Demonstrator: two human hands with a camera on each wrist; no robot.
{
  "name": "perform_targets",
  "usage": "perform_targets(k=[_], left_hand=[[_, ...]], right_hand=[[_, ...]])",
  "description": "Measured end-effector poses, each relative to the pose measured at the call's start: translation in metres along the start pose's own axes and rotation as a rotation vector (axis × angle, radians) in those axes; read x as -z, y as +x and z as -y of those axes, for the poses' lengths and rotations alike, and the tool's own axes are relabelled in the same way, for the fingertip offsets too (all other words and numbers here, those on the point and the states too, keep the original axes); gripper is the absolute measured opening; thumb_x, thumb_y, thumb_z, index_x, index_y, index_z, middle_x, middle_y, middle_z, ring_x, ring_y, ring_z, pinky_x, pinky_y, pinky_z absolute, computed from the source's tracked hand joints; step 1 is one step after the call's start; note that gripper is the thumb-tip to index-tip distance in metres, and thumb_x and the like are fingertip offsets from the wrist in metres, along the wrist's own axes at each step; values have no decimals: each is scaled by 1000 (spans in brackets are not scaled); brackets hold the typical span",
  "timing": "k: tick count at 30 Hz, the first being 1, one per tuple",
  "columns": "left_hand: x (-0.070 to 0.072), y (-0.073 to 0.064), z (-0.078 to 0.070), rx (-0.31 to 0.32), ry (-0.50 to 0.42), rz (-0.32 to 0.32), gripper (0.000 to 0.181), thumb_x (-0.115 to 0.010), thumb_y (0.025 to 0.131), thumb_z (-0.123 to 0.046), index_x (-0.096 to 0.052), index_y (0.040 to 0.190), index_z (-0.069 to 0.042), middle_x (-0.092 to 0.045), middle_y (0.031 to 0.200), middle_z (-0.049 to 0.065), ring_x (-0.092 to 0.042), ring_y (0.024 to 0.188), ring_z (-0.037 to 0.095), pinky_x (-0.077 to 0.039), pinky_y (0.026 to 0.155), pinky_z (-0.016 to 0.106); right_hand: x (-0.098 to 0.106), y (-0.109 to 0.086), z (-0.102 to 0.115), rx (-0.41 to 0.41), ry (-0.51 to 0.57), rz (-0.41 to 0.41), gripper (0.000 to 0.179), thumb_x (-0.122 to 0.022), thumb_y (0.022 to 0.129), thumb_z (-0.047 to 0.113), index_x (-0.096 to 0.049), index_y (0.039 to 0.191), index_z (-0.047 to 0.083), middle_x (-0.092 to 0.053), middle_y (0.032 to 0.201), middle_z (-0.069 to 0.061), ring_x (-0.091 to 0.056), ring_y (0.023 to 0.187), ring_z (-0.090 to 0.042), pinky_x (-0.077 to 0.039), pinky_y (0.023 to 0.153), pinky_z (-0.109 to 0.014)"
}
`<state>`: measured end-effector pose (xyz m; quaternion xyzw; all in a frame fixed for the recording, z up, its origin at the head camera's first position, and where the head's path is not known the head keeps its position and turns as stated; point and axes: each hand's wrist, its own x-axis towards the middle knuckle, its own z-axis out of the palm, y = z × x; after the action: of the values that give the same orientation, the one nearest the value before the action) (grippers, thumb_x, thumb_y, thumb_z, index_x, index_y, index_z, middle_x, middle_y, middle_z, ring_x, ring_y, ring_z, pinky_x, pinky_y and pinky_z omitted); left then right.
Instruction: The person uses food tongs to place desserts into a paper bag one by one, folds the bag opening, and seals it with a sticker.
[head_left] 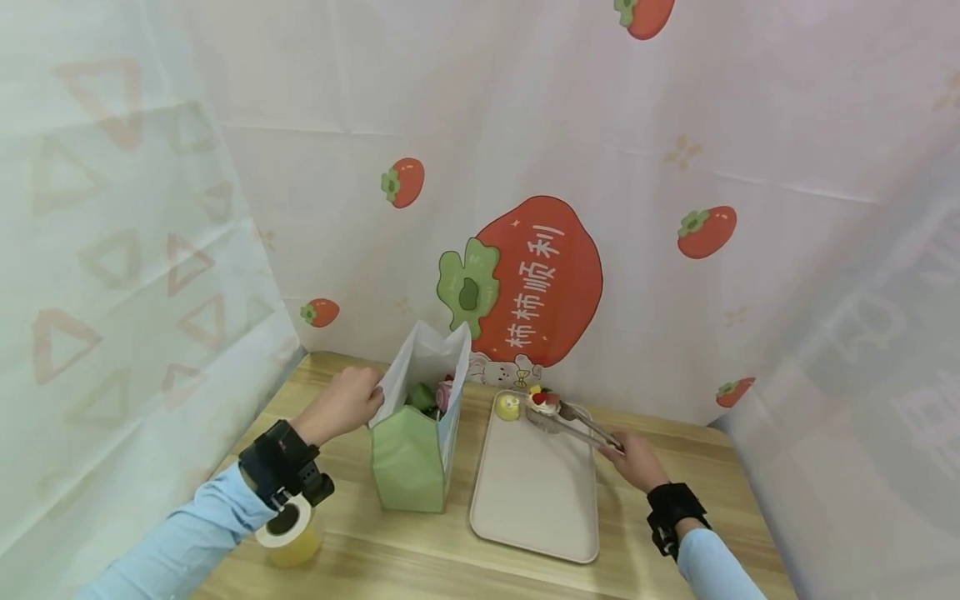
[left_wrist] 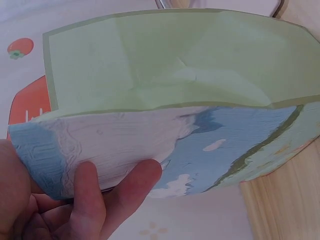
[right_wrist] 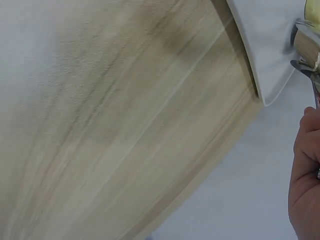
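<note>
My left hand [head_left: 345, 406] grips the upper left edge of a green paper bag [head_left: 408, 462], which stands upright with its white-lined mouth open. In the left wrist view, two fingertips press against the blue and white printed side [left_wrist: 120, 145]. Inside the bag, a green item [head_left: 422, 398] and a pink swirled item [head_left: 444, 392] show; the rest is hidden. My right hand [head_left: 637, 462] holds metal tongs [head_left: 592, 431]. Their tips clasp a small cream-topped cake [head_left: 542, 400] with red fruit over the far end of a beige tray [head_left: 536, 500]. A yellow round treat [head_left: 507, 407] sits beside it.
A roll of yellowish tape [head_left: 294, 542] stands on the wooden table [head_left: 360, 550], below my left forearm. White printed cloth [head_left: 337, 208] hangs behind the table and along both sides. The bag stands left of the tray.
</note>
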<state>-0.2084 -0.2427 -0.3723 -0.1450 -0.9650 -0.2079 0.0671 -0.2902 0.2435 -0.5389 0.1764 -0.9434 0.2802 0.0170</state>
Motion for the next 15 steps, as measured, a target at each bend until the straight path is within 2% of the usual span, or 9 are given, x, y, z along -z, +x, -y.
perform_targets(k=[4, 7, 10, 15], left_hand=[[-1, -1, 1, 14, -11, 8, 20, -53, 91, 1, -62, 74, -2, -53, 59, 2, -49, 50, 10, -37, 48, 23], [-3, -2, 1, 25, -18, 8, 19, -53, 91, 1, -62, 75, -1, -54, 59, 2, -50, 50, 11, -38, 47, 23], [-2, -2, 2, 24, -10, 3, 20, -53, 91, 1, -61, 73, -2, -53, 59, 2, -49, 50, 11, -37, 47, 23], [0, 1, 3, 14, -13, 0, 20, -52, 91, 1, -61, 73, -2, -53, 59, 3, -49, 49, 11, -37, 48, 24]], right_hand=[[12, -16, 4, -16, 0, -9, 16, -67, 93, 16, -67, 96, 0, -61, 77, -3, -47, 65, -7, -39, 60, -24], [25, -27, 14, -23, 29, -4, 23, -65, 95, 17, -68, 107, -3, -65, 81, -4, -50, 67, -6, -41, 61, -24], [40, -36, 29, -6, 71, -11, 21, -64, 96, 17, -67, 105, -1, -60, 75, -2, -43, 62, -2, -38, 59, -23], [61, -48, 59, 85, 92, -75, 10, -64, 96, 17, -64, 92, 8, -43, 64, 7, -32, 53, 2, -31, 51, -20]])
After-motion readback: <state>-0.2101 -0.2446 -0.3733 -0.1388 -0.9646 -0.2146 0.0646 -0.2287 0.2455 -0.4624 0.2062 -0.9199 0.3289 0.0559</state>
